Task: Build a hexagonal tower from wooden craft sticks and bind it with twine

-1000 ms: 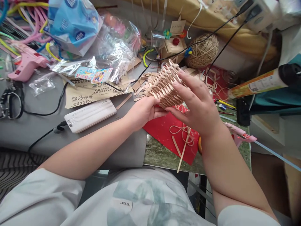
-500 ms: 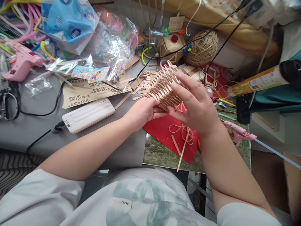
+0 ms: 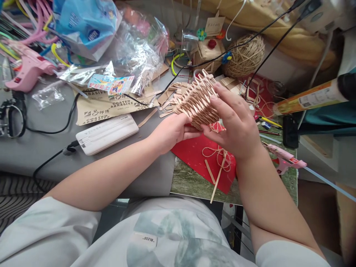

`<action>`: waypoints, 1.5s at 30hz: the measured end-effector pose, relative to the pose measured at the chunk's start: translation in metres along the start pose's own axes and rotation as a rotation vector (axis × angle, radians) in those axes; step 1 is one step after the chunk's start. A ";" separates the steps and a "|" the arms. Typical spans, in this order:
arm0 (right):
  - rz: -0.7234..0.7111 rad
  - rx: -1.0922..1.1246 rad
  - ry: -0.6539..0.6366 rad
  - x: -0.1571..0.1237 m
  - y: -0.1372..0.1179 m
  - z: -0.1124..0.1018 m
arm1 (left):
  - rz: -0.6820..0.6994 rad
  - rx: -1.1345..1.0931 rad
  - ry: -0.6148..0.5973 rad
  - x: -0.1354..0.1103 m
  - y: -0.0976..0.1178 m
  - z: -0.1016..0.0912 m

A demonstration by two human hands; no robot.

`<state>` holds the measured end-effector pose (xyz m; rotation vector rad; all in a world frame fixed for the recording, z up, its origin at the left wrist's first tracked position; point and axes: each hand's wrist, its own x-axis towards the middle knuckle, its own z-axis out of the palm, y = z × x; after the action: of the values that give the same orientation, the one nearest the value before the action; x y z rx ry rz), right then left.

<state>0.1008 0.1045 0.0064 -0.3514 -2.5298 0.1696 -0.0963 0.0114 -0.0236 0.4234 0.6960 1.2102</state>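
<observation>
Between my two hands is a small woven basket (image 3: 198, 100) made of twine and wooden sticks, tilted on its side above the work surface. My left hand (image 3: 174, 130) grips its lower left end, thumb on top and fingers beneath. From the right, my right hand (image 3: 235, 118) holds the other side, fingers over the top and thumb below. Underneath lies a red sheet (image 3: 191, 148), with a wooden stick (image 3: 218, 176) tangled in a loop of twine (image 3: 207, 151) and a short flat craft stick (image 3: 210, 171) on it.
A pink glue gun (image 3: 286, 157) lies at the right, another glue gun (image 3: 29, 70) at the far left. A white power bank (image 3: 107, 134) sits left beside sandpaper sheets (image 3: 94, 113). Behind are a twine ball (image 3: 246, 55), a wooden box (image 3: 207, 53) and plastic bags (image 3: 136, 48).
The view has shifted slightly, so everything sits a little further right. My hands keep the same hold on the basket, with hardly any change in its tilt.
</observation>
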 end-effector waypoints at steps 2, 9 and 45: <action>0.084 -0.007 0.020 -0.003 -0.001 -0.001 | -0.024 -0.053 0.012 0.000 0.002 -0.001; 0.289 0.060 0.112 -0.019 -0.007 0.000 | -0.106 -0.191 -0.047 -0.001 0.010 -0.003; 0.954 0.884 0.729 -0.032 -0.049 0.031 | -0.299 -0.233 -0.271 0.001 0.017 -0.020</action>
<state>0.0988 0.0471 -0.0261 -0.9775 -1.2256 1.2032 -0.1222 0.0162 -0.0276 0.2704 0.3639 0.9153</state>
